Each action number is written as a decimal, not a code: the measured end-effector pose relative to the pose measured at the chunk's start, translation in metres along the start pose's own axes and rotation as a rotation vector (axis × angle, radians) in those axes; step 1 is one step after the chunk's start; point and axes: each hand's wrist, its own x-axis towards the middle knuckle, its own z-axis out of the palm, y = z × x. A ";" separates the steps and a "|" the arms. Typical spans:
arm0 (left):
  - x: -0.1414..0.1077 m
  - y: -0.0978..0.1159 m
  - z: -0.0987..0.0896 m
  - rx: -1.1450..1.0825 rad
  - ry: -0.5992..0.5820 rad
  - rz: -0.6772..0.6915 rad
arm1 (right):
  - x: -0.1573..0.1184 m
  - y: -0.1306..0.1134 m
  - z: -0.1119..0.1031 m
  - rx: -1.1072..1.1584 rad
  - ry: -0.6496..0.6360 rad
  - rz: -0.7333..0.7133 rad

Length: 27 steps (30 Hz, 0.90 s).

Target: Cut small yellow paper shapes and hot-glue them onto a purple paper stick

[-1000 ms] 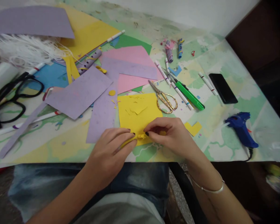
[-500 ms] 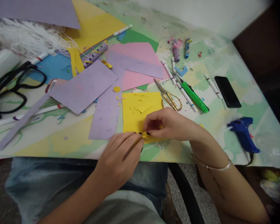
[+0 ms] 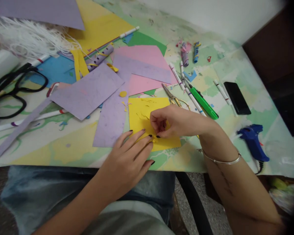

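Head view: left hand [image 3: 127, 163] spread over yellow paper [image 3: 136, 106], right hand [image 3: 172, 120] curled, grip unclear.

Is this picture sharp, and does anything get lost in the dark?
The head view is rather soft: the small yellow scrap by the right hand lacks crisp edges; in that same head view, the yellow paper square looks shaded near that hand, and the far right edge, beyond the blue glue gun, falls to near black.
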 end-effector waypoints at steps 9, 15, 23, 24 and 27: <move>0.003 -0.011 -0.005 -0.060 -0.060 0.047 | 0.007 0.000 0.001 -0.081 -0.003 -0.039; 0.000 -0.013 -0.005 -0.120 -0.067 0.011 | 0.006 -0.001 -0.001 -0.042 -0.033 -0.054; -0.001 -0.014 -0.008 -0.148 -0.066 -0.017 | 0.005 0.000 0.001 -0.004 -0.028 -0.062; -0.001 -0.014 -0.008 -0.148 -0.070 -0.015 | 0.005 0.000 0.001 -0.003 -0.025 -0.062; 0.000 -0.013 -0.007 -0.141 -0.071 -0.010 | 0.005 0.002 0.003 -0.005 -0.007 -0.064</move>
